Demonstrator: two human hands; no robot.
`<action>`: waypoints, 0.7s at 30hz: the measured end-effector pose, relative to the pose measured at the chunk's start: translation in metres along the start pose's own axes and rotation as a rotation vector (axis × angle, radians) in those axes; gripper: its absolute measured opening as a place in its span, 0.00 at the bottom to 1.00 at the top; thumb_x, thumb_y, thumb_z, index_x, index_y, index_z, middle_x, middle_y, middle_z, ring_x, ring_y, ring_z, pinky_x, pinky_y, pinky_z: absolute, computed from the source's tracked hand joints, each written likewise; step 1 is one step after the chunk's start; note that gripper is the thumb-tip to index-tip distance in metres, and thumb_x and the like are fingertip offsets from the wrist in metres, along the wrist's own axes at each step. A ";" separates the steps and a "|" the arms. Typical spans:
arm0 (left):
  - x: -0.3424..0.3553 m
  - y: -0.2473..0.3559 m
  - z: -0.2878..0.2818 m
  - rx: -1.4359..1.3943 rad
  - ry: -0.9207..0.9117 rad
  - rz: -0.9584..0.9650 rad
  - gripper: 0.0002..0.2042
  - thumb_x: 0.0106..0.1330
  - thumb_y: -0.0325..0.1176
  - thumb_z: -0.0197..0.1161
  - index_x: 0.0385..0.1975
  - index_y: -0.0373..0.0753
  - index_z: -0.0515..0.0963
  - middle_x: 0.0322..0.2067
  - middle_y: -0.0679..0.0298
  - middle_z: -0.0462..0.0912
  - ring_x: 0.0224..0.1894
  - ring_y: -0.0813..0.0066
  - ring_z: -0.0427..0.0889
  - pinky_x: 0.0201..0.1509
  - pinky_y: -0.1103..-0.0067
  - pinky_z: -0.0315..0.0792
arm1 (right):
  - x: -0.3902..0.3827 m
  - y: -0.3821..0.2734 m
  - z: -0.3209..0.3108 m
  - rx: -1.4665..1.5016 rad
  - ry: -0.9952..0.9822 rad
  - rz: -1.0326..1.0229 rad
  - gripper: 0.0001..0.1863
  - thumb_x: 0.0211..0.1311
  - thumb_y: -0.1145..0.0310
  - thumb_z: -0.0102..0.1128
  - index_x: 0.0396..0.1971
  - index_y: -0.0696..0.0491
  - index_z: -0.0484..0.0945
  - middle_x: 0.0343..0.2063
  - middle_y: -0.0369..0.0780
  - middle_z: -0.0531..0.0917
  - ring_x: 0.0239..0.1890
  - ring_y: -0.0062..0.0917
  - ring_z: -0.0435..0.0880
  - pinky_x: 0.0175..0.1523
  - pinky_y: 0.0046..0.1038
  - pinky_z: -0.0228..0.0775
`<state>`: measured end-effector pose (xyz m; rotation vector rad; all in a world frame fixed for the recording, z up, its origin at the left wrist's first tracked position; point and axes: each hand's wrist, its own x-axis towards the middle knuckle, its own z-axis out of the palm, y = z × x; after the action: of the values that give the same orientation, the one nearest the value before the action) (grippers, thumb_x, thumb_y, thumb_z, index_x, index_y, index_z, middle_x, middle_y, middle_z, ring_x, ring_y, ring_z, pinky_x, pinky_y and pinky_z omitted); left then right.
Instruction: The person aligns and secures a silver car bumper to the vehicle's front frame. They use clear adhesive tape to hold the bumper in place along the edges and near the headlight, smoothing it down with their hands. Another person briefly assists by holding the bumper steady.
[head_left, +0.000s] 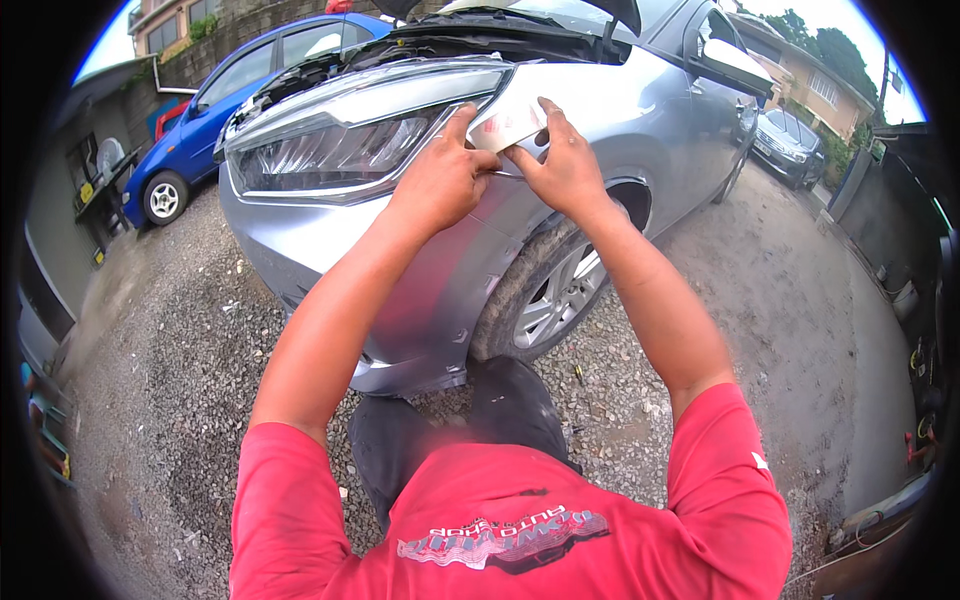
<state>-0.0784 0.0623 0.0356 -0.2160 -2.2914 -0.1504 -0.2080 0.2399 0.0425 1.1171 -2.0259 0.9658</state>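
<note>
White, flat piece (508,122) bridges fingers (459,122) near glossy headlight (330,150).

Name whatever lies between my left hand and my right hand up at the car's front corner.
In the head view, a pale sheet with reddish markings lies between the left hand and right hand, beside the headlight.

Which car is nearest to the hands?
The silver car, at the left hand and right hand; the blue car at left and grey car at right stand farther back.
</note>
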 end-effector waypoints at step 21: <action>0.081 0.012 -0.033 -0.069 -0.334 0.096 0.15 0.68 0.37 0.70 0.54 0.47 0.87 0.56 0.48 0.85 0.61 0.47 0.83 0.69 0.57 0.75 | -0.107 0.037 0.023 0.457 -0.213 0.137 0.14 0.78 0.66 0.57 0.55 0.56 0.80 0.46 0.51 0.88 0.50 0.44 0.88 0.57 0.38 0.76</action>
<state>-0.1048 0.0764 0.1186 -0.4131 -2.6026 -0.1534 -0.1967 0.2801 -0.0656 1.3779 -2.1301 1.4879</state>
